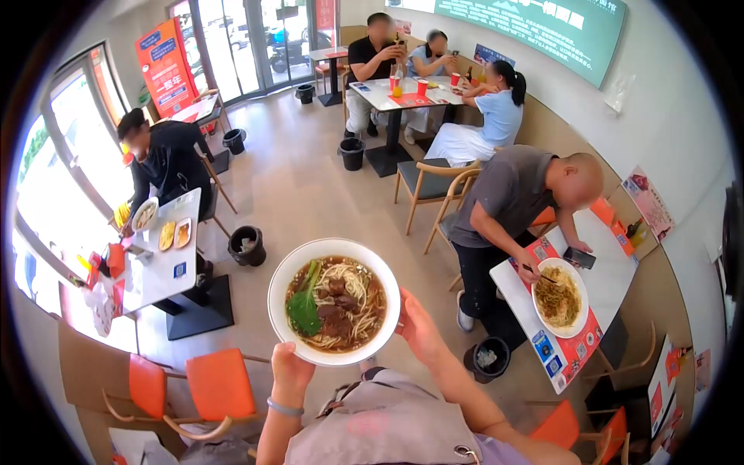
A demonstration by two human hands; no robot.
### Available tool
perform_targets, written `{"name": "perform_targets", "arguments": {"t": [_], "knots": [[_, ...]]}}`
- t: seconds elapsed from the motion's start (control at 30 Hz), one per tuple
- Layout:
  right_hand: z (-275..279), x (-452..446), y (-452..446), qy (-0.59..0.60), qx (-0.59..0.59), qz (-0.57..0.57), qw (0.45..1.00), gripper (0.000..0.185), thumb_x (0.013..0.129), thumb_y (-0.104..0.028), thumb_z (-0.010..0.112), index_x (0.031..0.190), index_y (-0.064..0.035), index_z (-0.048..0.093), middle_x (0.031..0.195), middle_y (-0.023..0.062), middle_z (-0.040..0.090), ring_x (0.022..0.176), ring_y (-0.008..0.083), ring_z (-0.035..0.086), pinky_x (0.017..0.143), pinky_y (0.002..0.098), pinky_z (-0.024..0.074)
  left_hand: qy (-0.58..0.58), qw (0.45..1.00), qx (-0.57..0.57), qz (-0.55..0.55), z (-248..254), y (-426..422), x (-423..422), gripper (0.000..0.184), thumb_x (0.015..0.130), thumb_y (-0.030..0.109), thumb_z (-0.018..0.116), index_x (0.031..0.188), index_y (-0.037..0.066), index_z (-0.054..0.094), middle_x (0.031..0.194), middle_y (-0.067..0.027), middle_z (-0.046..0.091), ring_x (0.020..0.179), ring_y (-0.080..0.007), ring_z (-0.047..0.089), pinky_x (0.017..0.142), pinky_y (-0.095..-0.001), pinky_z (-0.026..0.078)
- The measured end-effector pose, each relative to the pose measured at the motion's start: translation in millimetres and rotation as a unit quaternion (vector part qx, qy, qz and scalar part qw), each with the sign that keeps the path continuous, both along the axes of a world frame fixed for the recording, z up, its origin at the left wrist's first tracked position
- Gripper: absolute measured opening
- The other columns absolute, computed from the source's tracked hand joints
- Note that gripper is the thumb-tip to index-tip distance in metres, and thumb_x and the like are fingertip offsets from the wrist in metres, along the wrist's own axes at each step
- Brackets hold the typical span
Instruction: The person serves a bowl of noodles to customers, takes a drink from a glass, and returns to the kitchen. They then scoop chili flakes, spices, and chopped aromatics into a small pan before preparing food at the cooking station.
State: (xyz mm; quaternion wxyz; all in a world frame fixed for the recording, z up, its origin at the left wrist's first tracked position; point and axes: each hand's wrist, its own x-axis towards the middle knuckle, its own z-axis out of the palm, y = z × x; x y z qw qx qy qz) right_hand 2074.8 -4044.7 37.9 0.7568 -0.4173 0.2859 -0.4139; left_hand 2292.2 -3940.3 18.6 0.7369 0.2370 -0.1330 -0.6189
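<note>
A white bowl of noodle soup [277, 306] is held level in front of my apron [380, 415], above the floor. Noodles, chunks of brown meat and a green leafy vegetable lie in dark broth. My left hand [292, 368] grips the rim at the lower left, its thumb on the edge and its other fingers hidden below. On the right side, my right hand [418, 325] holds the bowl, with the thumb along the rim and the fingers mostly underneath. A grey band circles my left wrist.
To the right, a person eats noodles at a white table [511, 283]; another sits at a table [147, 283] on the left. Three people sit around a far table [372, 94]. Black bins [246, 246] and orange chairs [221, 384] stand beside the walkway [302, 186].
</note>
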Motion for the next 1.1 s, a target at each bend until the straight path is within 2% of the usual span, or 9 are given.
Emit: {"name": "perform_targets", "arguments": {"t": [0.3,0.57,0.67,0.77,0.83,0.87,0.97,1.03,1.1], "knots": [[-6.7,76.8,-317.9,0.007,0.038,-0.105,0.994,0.057,0.093,-0.045,0.036,0.140,-0.0141,0.025,0.127,0.0020,0.046,0.111,0.0142,0.047,0.088,0.0330,0.0406,-0.001,0.991,0.026,-0.130,-5.9,-364.0,88.3,0.061,0.070,0.022,0.057,0.123,-0.004,0.040,0.119,-0.0161,0.052,0.106,-0.0286,0.053,0.090,-0.0393,0.045],[-42.9,102.9,-577.0,-0.052,0.059,-0.212,0.974,0.050,0.096,-0.031,0.036,0.140,-0.0132,0.023,0.130,0.0023,0.043,0.114,0.0152,0.046,0.092,0.0350,0.0412,-0.039,0.973,0.056,-0.222,-37.7,-666.1,121.9,0.067,0.068,0.024,0.058,0.127,0.000,0.038,0.124,-0.0158,0.049,0.110,-0.0306,0.050,0.093,-0.0432,0.042],[-48.0,98.0,-674.4,-0.077,0.054,-0.229,0.969,0.049,0.096,-0.031,0.036,0.141,-0.0133,0.022,0.133,0.0028,0.040,0.116,0.0160,0.044,0.095,0.0350,0.0391,-0.013,0.963,0.053,-0.265,-55.7,-775.9,116.4,0.067,0.071,0.021,0.061,0.131,0.008,0.033,0.125,-0.0103,0.047,0.113,-0.0267,0.049,0.091,-0.0408,0.044],[-66.9,77.4,-757.0,-0.069,0.064,-0.266,0.959,0.049,0.097,-0.031,0.035,0.141,-0.0143,0.021,0.132,0.0031,0.041,0.113,0.0159,0.047,0.089,0.0364,0.0447,-0.007,0.958,0.057,-0.281,-62.1,-866.3,91.0,0.069,0.071,0.019,0.061,0.133,0.011,0.030,0.128,-0.0093,0.044,0.115,-0.0267,0.047,0.093,-0.0426,0.043],[-72.7,62.9,-820.2,-0.091,0.038,-0.285,0.953,0.048,0.097,-0.029,0.034,0.141,-0.0137,0.021,0.134,0.0031,0.040,0.114,0.0161,0.047,0.089,0.0361,0.0445,0.001,0.951,0.051,-0.304,-73.0,-937.0,72.1,0.069,0.071,0.018,0.060,0.133,0.011,0.030,0.129,-0.0099,0.043,0.117,-0.0275,0.045,0.095,-0.0453,0.040],[-77.1,56.0,-845.2,-0.070,0.043,-0.303,0.950,0.051,0.096,-0.029,0.036,0.141,-0.0113,0.021,0.137,0.0044,0.036,0.122,0.0174,0.040,0.098,0.0355,0.0364,-0.019,0.956,0.044,-0.288,-81.2,-973.4,58.6,0.067,0.070,0.021,0.060,0.130,0.006,0.034,0.127,-0.0121,0.046,0.115,-0.0288,0.047,0.095,-0.0441,0.040],[-74.0,20.6,-913.9,-0.055,0.053,-0.305,0.949,0.051,0.096,-0.029,0.037,0.141,-0.0118,0.022,0.137,0.0040,0.036,0.121,0.0169,0.040,0.097,0.0355,0.0371,-0.028,0.951,0.058,-0.302,-85.5,-1044.7,26.6,0.066,0.069,0.025,0.059,0.127,0.000,0.039,0.124,-0.0138,0.050,0.113,-0.0290,0.049,0.095,-0.0421,0.040],[-75.6,-0.9,-958.9,-0.033,0.053,-0.329,0.942,0.050,0.096,-0.029,0.036,0.141,-0.0116,0.023,0.135,0.0038,0.038,0.118,0.0164,0.044,0.092,0.0346,0.0413,0.024,0.935,0.052,-0.349,-101.6,-1094.0,4.4,0.066,0.071,0.019,0.061,0.130,0.012,0.033,0.128,-0.0094,0.044,0.116,-0.0272,0.045,0.094,-0.0458,0.039],[-81.1,-24.3,-1007.3,-0.011,0.050,-0.349,0.936,0.049,0.096,-0.029,0.036,0.140,-0.0114,0.024,0.134,0.0035,0.040,0.114,0.0159,0.047,0.087,0.0338,0.0454,0.020,0.930,0.057,-0.363,-113.6,-1144.1,-20.9,0.065,0.071,0.019,0.060,0.130,0.012,0.033,0.127,-0.0093,0.044,0.116,-0.0268,0.045,0.095,-0.0451,0.038]]}}
